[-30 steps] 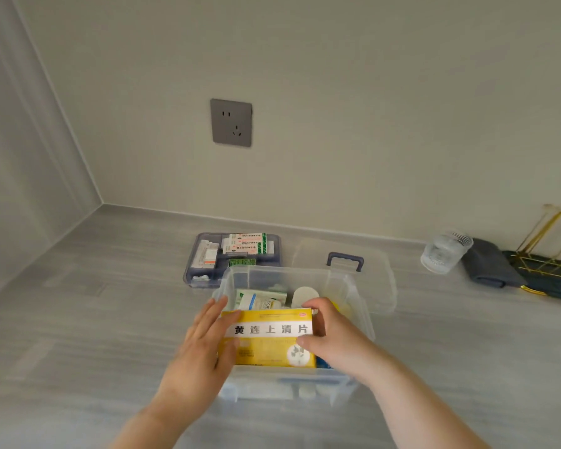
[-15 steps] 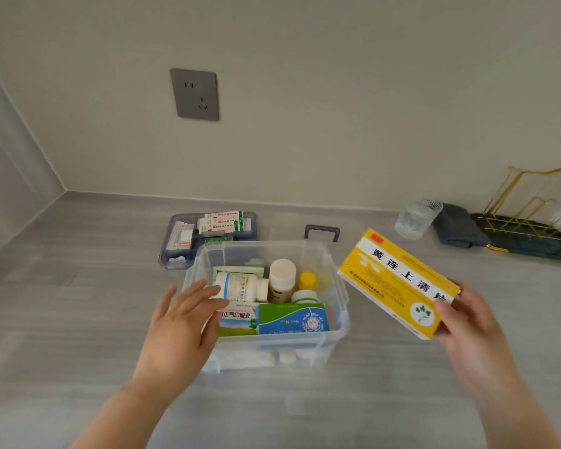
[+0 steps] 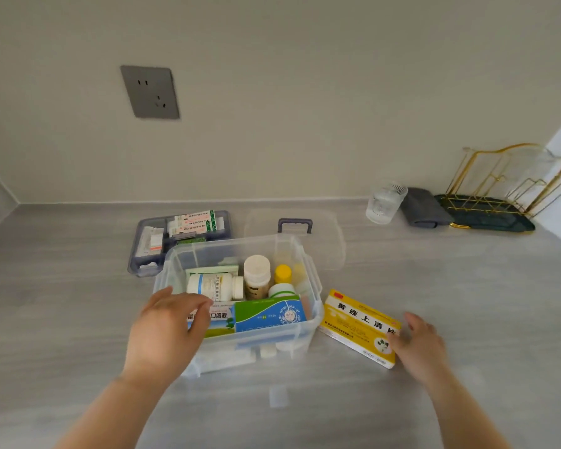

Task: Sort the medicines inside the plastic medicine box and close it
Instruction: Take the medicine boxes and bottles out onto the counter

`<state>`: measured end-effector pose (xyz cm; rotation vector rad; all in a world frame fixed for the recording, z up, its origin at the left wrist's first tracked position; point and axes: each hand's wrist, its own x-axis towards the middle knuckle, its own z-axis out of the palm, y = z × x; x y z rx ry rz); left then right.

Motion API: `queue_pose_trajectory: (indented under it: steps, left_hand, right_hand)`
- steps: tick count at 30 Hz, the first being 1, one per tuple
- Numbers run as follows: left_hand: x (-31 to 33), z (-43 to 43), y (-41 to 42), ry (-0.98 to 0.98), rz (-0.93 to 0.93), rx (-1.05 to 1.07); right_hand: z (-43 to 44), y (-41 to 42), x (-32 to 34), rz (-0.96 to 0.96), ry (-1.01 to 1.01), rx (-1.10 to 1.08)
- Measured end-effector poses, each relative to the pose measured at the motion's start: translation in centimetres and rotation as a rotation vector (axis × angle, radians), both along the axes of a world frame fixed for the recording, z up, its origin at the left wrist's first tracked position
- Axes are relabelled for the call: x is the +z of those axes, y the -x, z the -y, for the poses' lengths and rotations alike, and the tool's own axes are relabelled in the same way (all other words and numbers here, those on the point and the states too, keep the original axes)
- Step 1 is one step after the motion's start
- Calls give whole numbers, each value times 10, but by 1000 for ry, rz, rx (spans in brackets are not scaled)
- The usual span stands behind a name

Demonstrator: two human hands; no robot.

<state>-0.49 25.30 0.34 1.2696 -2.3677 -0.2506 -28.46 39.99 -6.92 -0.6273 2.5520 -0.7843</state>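
Note:
The clear plastic medicine box [image 3: 315, 281] stands open in the middle of the counter. Inside are a white bottle lying on its side [image 3: 212, 286], a brown bottle with a white cap [image 3: 256, 274], a yellow-capped bottle [image 3: 283, 273], and a green-blue carton [image 3: 269, 314] along the front wall. My left hand [image 3: 166, 332] hovers over the front left corner, its fingers curved over a white carton [image 3: 221, 316]. A yellow medicine carton [image 3: 357, 325] lies flat on the counter right of the box. My right hand [image 3: 421, 348] rests with spread fingertips at its near right end.
Behind the box lie its clear lid with a dark handle [image 3: 295, 225] and a grey-blue inner tray [image 3: 143, 254] holding plaster packets. At the back right stand a glass [image 3: 384, 202], a folded grey cloth [image 3: 425, 210] and a gold wire rack [image 3: 499, 196]. Walls close the back and left.
My right hand lifted the yellow carton out of the box, carried it to the right and laid it on the counter. My left hand stayed at the front left corner.

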Motion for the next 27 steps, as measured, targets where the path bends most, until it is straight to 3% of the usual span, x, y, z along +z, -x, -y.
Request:
queue_pose_trajectory:
  steps: [2,4,5,7,9,11,13,16,21,27]
  left_hand:
    - [1,-3,-1,42,55,-52]
    - [-3,-3,-5,21,33,-103]
    - [-4,-2,-7,8,18,-116]
    - [-8,1,-9,-3,17,-132]
    - [-6,2,-10,-78,15,-127]
    - [-2,8,-10,-147,1,-99]
    - [1,18,-9,-173,22,-115]
    - [4,41,0,-145,150,-153]
    - [-3,70,22,-181,444,-211]
    - [-9,82,34,-132,555,-219]
  right_hand:
    - [10,-7,17,-164,42,-4]
    - [24,-29,44,-285,360,8]
    - [34,-42,58,-284,515,81]
    - [55,-72,83,-175,588,401]
    - [79,-95,91,-101,337,782]
    - [102,-108,88,-153,16,1027]
    - [119,-111,85,-210,-220,1077]
    - [131,-111,81,-200,-399,1059]
    - [137,-105,79,-147,-437,1108]
    - [128,-97,86,-107,-122,1067]
